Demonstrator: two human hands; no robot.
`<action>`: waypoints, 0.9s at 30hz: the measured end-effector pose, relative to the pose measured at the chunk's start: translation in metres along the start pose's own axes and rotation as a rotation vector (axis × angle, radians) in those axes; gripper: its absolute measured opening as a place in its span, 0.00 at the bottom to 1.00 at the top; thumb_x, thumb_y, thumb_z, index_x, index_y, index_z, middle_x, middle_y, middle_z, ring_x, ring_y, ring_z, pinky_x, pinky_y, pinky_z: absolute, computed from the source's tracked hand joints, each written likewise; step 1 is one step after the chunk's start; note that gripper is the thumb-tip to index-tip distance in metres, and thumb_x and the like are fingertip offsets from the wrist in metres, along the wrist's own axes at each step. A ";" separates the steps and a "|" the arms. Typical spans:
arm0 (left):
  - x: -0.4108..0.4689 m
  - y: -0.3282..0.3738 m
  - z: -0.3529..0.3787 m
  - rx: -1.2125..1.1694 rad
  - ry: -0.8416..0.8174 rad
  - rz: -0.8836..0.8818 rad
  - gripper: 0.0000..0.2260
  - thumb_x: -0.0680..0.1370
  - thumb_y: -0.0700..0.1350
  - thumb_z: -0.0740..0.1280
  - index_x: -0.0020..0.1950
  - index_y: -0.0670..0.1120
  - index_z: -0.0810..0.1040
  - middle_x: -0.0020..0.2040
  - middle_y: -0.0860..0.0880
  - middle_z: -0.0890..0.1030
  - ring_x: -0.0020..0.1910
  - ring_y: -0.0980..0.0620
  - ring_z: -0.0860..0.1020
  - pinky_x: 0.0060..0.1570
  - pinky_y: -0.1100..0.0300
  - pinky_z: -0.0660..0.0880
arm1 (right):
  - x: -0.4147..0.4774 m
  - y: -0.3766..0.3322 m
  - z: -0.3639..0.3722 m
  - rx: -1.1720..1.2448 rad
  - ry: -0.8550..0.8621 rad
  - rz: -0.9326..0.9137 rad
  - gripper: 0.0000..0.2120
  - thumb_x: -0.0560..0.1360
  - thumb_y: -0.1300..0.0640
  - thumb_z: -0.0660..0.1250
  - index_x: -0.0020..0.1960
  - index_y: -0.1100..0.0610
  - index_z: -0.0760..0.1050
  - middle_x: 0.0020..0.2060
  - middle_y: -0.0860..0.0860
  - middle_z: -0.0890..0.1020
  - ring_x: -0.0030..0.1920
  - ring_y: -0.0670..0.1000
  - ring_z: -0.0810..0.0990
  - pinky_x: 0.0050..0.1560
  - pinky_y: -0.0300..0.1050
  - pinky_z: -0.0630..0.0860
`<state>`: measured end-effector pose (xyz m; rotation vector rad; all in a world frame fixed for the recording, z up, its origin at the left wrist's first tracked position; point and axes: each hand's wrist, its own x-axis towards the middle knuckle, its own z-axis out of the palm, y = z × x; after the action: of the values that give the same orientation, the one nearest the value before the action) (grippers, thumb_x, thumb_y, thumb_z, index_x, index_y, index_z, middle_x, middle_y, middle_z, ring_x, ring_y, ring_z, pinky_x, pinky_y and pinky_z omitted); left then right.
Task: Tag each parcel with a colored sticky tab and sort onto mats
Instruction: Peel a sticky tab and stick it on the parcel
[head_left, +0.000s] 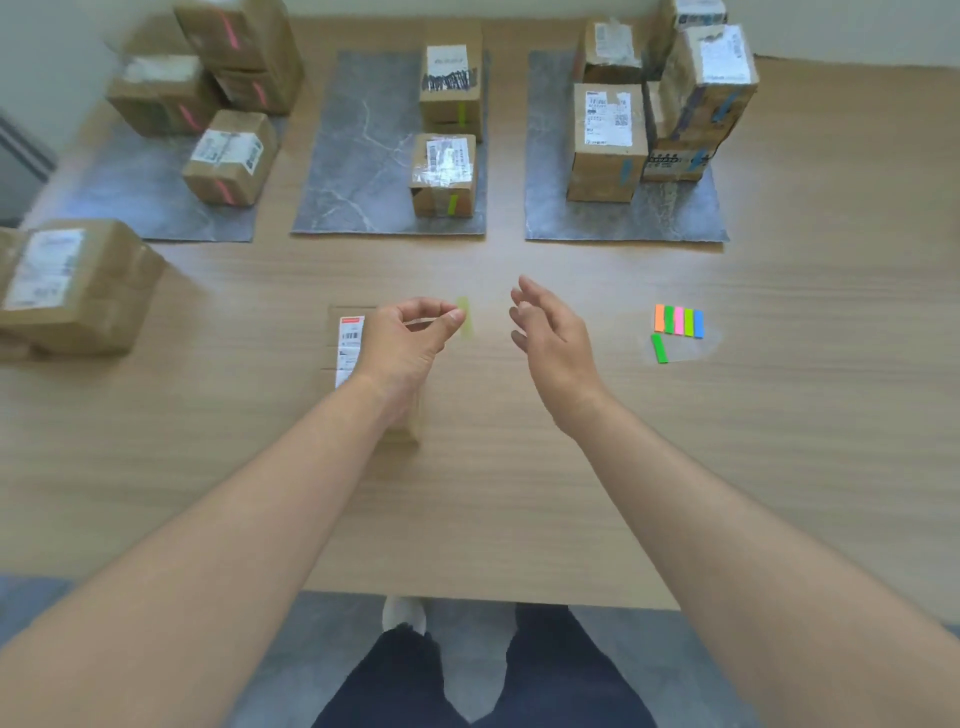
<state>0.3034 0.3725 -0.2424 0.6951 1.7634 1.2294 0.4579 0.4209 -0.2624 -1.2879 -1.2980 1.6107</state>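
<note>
My left hand (410, 335) pinches a pale yellow-green sticky tab (464, 318) between thumb and forefinger, above a small cardboard parcel (349, 353) with a white label that my wrist partly hides. My right hand (548, 332) hovers open just right of the tab, holding nothing. A sheet of colored sticky tabs (678, 321) lies to the right, with one loose green tab (659, 348) below it. Three grey mats lie at the back: the left mat (130, 208) holds pink-tagged parcels, the middle mat (358, 156) two green-tagged parcels, the right mat (675, 218) blue-tagged ones.
An untagged stack of parcels (67, 286) stands at the table's left edge. The wooden table's (519, 493) near edge runs just above my legs. A pale wall lies behind the mats.
</note>
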 end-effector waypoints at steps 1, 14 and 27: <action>-0.004 -0.005 -0.016 -0.006 0.006 0.002 0.04 0.75 0.44 0.76 0.42 0.49 0.83 0.39 0.57 0.82 0.38 0.60 0.78 0.59 0.48 0.79 | -0.008 0.002 0.015 0.048 0.024 0.048 0.20 0.85 0.58 0.58 0.77 0.56 0.68 0.70 0.51 0.75 0.71 0.49 0.74 0.73 0.52 0.71; -0.056 -0.058 -0.130 -0.096 -0.138 -0.054 0.03 0.75 0.37 0.75 0.47 0.39 0.83 0.42 0.43 0.82 0.40 0.47 0.82 0.46 0.51 0.83 | -0.080 0.029 0.108 -0.513 0.000 -0.048 0.33 0.75 0.75 0.51 0.71 0.51 0.76 0.70 0.48 0.76 0.69 0.49 0.77 0.61 0.40 0.74; -0.062 -0.141 -0.112 0.050 -0.078 -0.084 0.01 0.71 0.43 0.78 0.40 0.48 0.87 0.38 0.47 0.86 0.37 0.51 0.81 0.53 0.41 0.81 | -0.072 0.026 0.104 -1.235 -0.387 -0.188 0.34 0.76 0.72 0.57 0.73 0.42 0.73 0.76 0.39 0.68 0.72 0.52 0.72 0.64 0.46 0.73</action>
<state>0.2386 0.2204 -0.3364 0.6816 1.7465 1.0913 0.3792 0.3187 -0.2673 -1.4144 -2.7808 0.8561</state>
